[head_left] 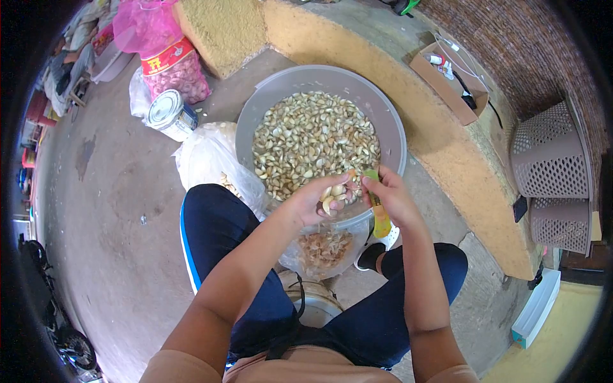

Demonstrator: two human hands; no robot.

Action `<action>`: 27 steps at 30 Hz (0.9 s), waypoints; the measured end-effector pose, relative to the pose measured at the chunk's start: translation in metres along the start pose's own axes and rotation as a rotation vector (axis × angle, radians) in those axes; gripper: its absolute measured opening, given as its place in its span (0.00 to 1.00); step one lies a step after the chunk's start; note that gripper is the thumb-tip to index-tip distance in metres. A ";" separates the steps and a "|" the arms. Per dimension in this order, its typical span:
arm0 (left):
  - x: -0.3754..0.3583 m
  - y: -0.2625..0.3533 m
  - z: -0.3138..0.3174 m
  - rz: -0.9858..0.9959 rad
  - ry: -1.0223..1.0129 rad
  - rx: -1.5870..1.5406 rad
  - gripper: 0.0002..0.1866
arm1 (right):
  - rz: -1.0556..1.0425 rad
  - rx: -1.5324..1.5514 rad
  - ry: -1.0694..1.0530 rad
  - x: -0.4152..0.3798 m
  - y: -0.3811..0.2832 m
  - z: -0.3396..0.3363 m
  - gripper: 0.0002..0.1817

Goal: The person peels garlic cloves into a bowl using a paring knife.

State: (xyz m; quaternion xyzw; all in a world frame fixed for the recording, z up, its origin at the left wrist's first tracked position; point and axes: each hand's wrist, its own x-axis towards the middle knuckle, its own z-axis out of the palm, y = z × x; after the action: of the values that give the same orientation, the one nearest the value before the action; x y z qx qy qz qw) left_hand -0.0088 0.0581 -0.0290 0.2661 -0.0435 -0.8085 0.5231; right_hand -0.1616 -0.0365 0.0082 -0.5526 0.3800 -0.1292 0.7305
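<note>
Several garlic cloves [332, 195] rest in my left hand [311, 203], its fingers curled around them, above the near side of a wide grey tub [399, 121]. My right hand [397, 199] is closed on a yellow and green box cutter [382, 222]. Its upper end points toward the fingertips of my left hand, and the blade is not clear to see. Many garlic cloves [313, 137] fill the tub, seemingly in water. Below my hands, an open clear plastic bag [290, 255] holds brown garlic skins [325, 247].
A white plastic bag [214, 156] with cloves leans by the tub's left side, near a metal can [171, 115] and a pink mesh sack [179, 76]. A yellow ledge [447, 172] curves along the right, bearing a cardboard box [447, 86]. Perforated baskets [549, 156] stand far right.
</note>
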 end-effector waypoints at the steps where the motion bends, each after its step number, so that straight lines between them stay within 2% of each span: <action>1: 0.000 0.000 0.000 0.009 -0.018 0.005 0.16 | -0.032 -0.049 -0.037 0.000 0.000 -0.001 0.07; 4: 0.001 0.001 -0.003 0.032 -0.099 0.055 0.14 | -0.087 -0.082 -0.081 -0.002 -0.005 0.001 0.07; 7: 0.001 0.001 -0.002 0.034 -0.095 0.038 0.12 | -0.043 -0.238 0.007 -0.013 -0.016 0.012 0.12; 10: -0.002 0.001 0.001 0.033 -0.070 0.035 0.11 | -0.286 -0.553 0.081 -0.009 -0.005 0.012 0.17; 13: -0.002 0.000 0.000 0.035 -0.084 0.026 0.10 | -0.298 -0.580 0.095 -0.011 -0.007 0.013 0.21; 27: -0.005 0.002 0.004 0.032 -0.095 0.023 0.09 | -0.324 -0.776 0.125 -0.016 -0.016 0.021 0.23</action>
State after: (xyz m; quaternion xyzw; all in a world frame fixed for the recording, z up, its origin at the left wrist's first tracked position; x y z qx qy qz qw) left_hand -0.0076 0.0605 -0.0235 0.2325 -0.0818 -0.8114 0.5300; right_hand -0.1541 -0.0177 0.0311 -0.8302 0.3525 -0.1229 0.4140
